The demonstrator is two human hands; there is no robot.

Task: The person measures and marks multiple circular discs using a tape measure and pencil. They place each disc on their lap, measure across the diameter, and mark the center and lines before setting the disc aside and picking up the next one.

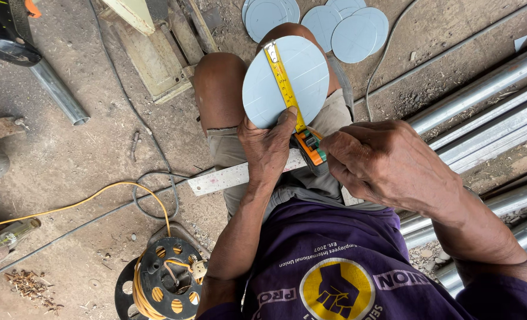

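Disc: grey-blue round metal disc (299,74) rests tilted on the person's bare knees, its face to the camera.
Left hand: left hand (267,148) grips the disc's lower edge, thumb pressing the yellow tape blade (282,80) flat against the disc's face.
Right hand: right hand (388,163), just right of the disc's lower edge, has its fingers curled shut around the orange and black tape measure case (309,146); the grip itself seems firm, though the case is mostly hidden.
Blade: runs from below the disc up across its middle, hook at the top rim.
Ruler: steel ruler (234,176) lies across the lap below the disc.
Spare discs: stack of like discs (340,26) on the ground above the disc.
Cord reel: black reel with yellow cord (166,284), well below-left of the disc.
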